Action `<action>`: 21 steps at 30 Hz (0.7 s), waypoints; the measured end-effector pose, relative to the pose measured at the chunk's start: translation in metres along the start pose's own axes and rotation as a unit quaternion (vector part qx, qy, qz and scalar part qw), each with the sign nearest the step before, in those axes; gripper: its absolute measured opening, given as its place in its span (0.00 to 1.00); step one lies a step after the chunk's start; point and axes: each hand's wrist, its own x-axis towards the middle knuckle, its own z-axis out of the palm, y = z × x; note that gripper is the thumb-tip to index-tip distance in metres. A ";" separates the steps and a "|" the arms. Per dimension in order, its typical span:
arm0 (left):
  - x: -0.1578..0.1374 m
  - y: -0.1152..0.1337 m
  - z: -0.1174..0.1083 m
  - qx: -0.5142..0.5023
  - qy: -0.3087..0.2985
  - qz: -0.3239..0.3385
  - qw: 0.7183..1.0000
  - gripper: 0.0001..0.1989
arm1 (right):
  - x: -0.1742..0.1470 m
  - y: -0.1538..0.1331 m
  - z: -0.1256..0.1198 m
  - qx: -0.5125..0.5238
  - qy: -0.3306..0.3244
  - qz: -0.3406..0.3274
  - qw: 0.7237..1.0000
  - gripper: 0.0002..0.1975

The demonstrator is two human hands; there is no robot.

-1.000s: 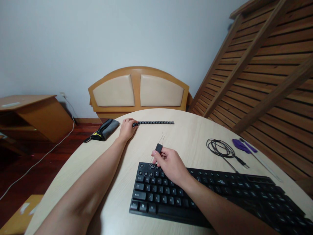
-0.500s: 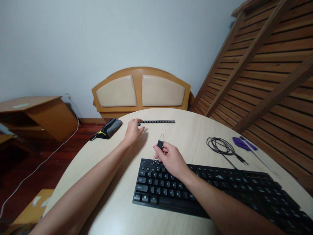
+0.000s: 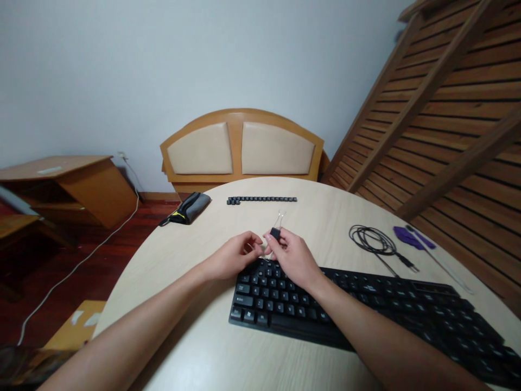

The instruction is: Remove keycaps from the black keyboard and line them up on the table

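My right hand (image 3: 296, 257) grips a keycap puller (image 3: 275, 233) by its black handle, over the upper left corner of the black keyboard (image 3: 293, 320). Thin wire prongs stick out from both ends of the puller. My left hand (image 3: 238, 254) is beside the puller's lower wires at the keyboard's top edge. Its fingers are curled with thumb and fingertips close together; whatever is between them is too small to make out. Farther back, a long row of black keycaps (image 3: 268, 199) lies on the table, with a short second row at its left end.
A grey and black pouch (image 3: 191, 208) lies on the round table (image 3: 183, 260) at the left. On the right are a coiled black cable (image 3: 372, 240), a purple cloth (image 3: 407, 238) and a thin rod with a dark tip (image 3: 439, 260). A headboard (image 3: 238, 149) stands behind the table.
My left hand has left the keycap row and come back toward me to the puller. The short second keycap row is now uncovered. My right hand still holds the puller over the keyboard.
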 end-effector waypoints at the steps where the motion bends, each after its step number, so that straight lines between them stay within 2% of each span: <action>1: -0.003 0.001 -0.002 -0.008 -0.028 0.007 1.000 0.09 | 0.001 -0.003 -0.003 -0.005 -0.015 -0.004 1.000 0.12; 5: -0.009 0.005 -0.018 -0.009 -0.148 0.022 0.989 0.13 | 0.000 -0.025 -0.018 -0.067 -0.122 -0.017 0.990 0.13; 7: -0.010 0.006 -0.024 0.004 -0.179 0.010 0.984 0.16 | -0.002 -0.034 -0.024 -0.102 -0.134 -0.019 0.985 0.13; 11: -0.010 0.009 -0.027 0.031 -0.189 -0.007 0.982 0.18 | -0.010 -0.036 -0.024 -0.110 -0.111 -0.016 0.988 0.12; 17: -0.010 0.013 -0.026 0.018 -0.204 -0.012 0.979 0.16 | -0.019 -0.009 -0.014 0.004 -0.076 -0.007 0.997 0.12; 21: -0.010 0.013 -0.026 0.013 -0.196 -0.011 0.980 0.15 | -0.020 -0.001 -0.012 0.028 -0.065 -0.003 0.997 0.13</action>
